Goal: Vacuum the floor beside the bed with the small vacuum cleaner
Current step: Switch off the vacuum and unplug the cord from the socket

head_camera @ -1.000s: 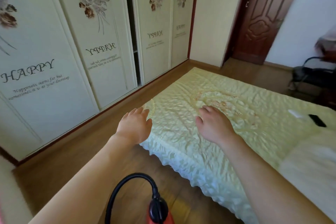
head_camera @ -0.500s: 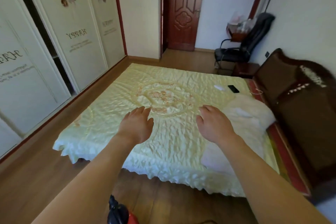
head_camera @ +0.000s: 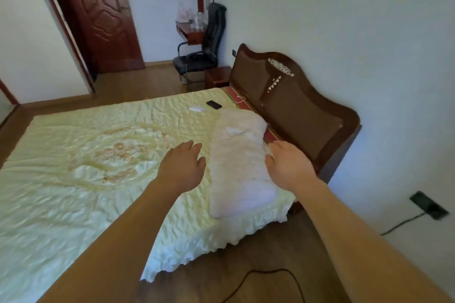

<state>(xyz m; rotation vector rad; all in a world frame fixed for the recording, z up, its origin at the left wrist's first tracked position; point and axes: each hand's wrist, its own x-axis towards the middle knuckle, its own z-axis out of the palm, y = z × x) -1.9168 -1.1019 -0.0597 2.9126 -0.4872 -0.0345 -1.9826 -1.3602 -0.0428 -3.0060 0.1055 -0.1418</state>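
Hands, left (head_camera: 181, 167) and right (head_camera: 289, 167), hover open and empty over the bed (head_camera: 73, 155); vacuum unseen, probably light; only its cord (head_camera: 266, 275) shows.

no readable text, labels, brands or numbers anywhere in view

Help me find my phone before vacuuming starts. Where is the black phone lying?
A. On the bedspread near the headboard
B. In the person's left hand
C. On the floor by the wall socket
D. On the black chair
A: the black phone lies flat on the bedspread, close to the headboard.
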